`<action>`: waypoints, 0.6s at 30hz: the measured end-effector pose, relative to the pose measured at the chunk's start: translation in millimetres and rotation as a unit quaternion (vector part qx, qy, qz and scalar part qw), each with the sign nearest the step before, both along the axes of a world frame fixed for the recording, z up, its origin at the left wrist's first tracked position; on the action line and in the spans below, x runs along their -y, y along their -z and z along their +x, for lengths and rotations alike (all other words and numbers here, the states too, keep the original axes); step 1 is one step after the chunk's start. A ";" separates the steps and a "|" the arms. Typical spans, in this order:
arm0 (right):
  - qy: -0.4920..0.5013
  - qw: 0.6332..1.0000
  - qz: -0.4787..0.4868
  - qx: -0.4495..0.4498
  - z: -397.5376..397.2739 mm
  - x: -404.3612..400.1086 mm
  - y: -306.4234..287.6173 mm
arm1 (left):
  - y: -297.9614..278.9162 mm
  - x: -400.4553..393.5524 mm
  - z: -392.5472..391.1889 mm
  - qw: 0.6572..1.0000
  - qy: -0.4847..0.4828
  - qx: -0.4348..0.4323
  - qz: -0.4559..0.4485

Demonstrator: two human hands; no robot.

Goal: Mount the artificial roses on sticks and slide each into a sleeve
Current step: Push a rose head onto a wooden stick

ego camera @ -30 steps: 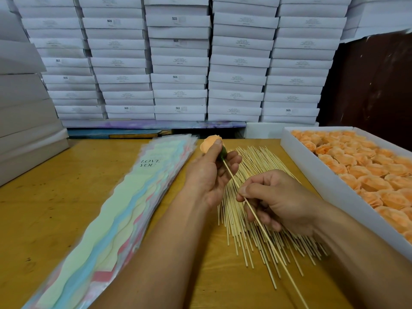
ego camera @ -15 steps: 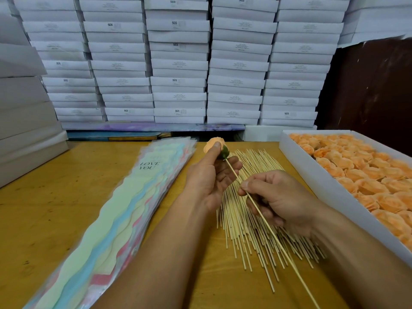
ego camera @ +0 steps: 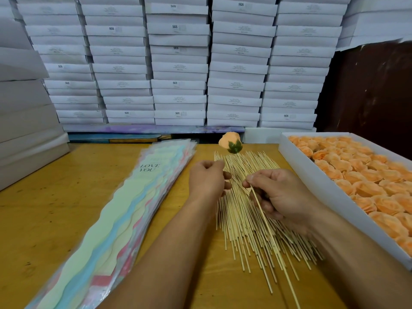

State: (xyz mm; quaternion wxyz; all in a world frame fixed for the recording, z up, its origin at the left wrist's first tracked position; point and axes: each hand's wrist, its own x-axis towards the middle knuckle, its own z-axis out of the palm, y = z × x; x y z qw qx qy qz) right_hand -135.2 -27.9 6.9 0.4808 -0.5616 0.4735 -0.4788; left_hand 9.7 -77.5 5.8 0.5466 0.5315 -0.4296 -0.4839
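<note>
The stick [ego camera: 265,216] runs off the bottom edge, its lower end unseen. The right hand [ego camera: 282,194] covers part of the loose skewer pile [ego camera: 243,219]. The white box of roses [ego camera: 330,192] is cut by the right edge. The sleeve stack [ego camera: 107,224] leaves the frame at the bottom left. Label print on the stacked white boxes [ego camera: 178,63] is too small to read, apart from a few "SGS" marks.

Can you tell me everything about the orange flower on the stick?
The rose is a small peach-orange bud that looks like soft foam or paper, with a dark green leafy cup at its base. It sits on the tip of a thin pale wooden stick and is held up above the far end of the stick pile, tilted a little. Only the stick touches it. The right hand pinches that stick lower down; the left hand is near, off the flower.
</note>
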 end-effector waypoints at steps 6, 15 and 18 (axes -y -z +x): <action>0.010 1.000 0.009 -0.012 -0.4 1.0 2.5 | 10.5 0.7 -2.2 0.947 -0.043 0.296 -0.114; 0.027 0.999 0.019 -0.036 -0.1 1.6 2.7 | 7.9 6.6 -2.4 0.859 0.025 0.507 -0.073; 0.024 0.999 0.019 -0.029 0.1 0.9 1.5 | -0.4 14.6 8.7 0.839 0.042 0.539 -0.054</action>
